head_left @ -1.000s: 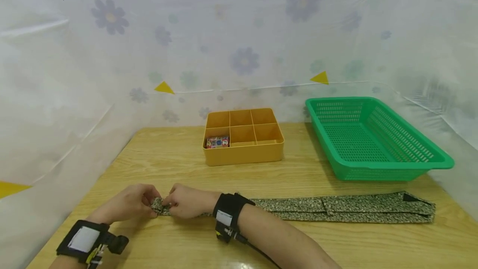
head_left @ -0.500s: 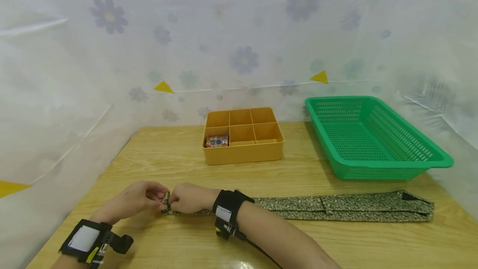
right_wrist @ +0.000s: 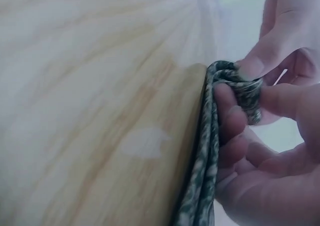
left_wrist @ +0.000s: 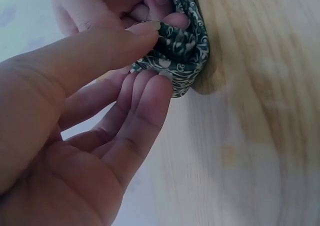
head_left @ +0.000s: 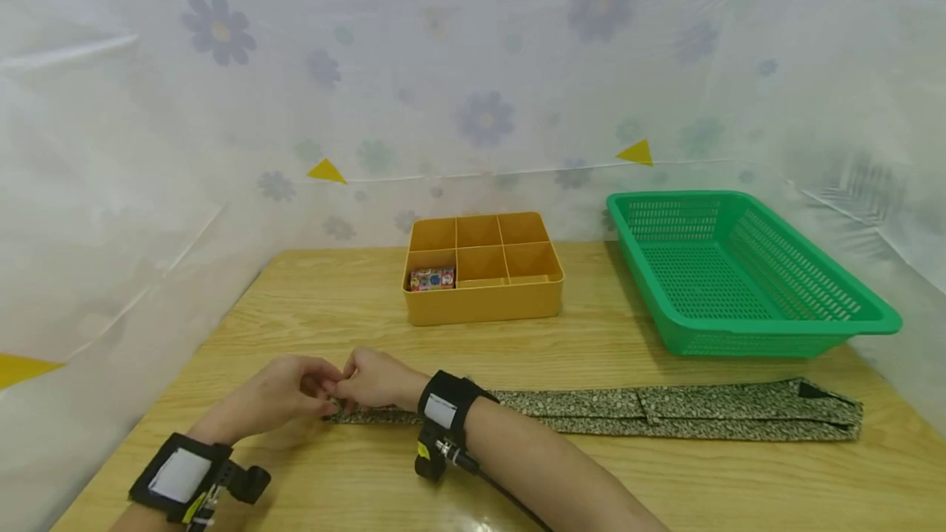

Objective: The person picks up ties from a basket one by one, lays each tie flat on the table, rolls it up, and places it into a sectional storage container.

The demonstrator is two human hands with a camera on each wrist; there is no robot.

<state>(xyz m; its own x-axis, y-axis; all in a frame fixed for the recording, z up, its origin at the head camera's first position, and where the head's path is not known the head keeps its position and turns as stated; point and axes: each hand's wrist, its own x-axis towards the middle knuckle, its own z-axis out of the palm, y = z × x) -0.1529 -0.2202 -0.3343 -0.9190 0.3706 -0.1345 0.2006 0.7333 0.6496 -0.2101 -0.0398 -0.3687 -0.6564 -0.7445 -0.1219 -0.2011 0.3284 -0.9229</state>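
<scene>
A necktie (head_left: pixel 695 410), dark green with a pale floral pattern, lies lengthwise along the table with its back seam up and its wide end at the right. Its narrow end is curled into a small roll (left_wrist: pixel 182 61) at the left. My left hand (head_left: pixel 284 392) pinches this roll between thumb and fingertips, as the left wrist view shows. Close against it, my right hand (head_left: pixel 377 380) also grips the roll, its thumb and curled fingers around the cloth in the right wrist view. In the head view both hands hide most of the roll.
Behind the hands stands a yellow six-compartment box (head_left: pixel 484 304), with a small colourful packet (head_left: pixel 432 279) in its front left compartment. A green plastic basket (head_left: pixel 783 327) sits at the back right, behind the tie's wide end. Flowered sheeting (head_left: pixel 473 64) surrounds the wooden table (head_left: pixel 332 310).
The rolled end and my left hand have shifted a little to the right. My right hand has risen slightly and its fingertips now meet those of the left. The tie's wide end stays put.
</scene>
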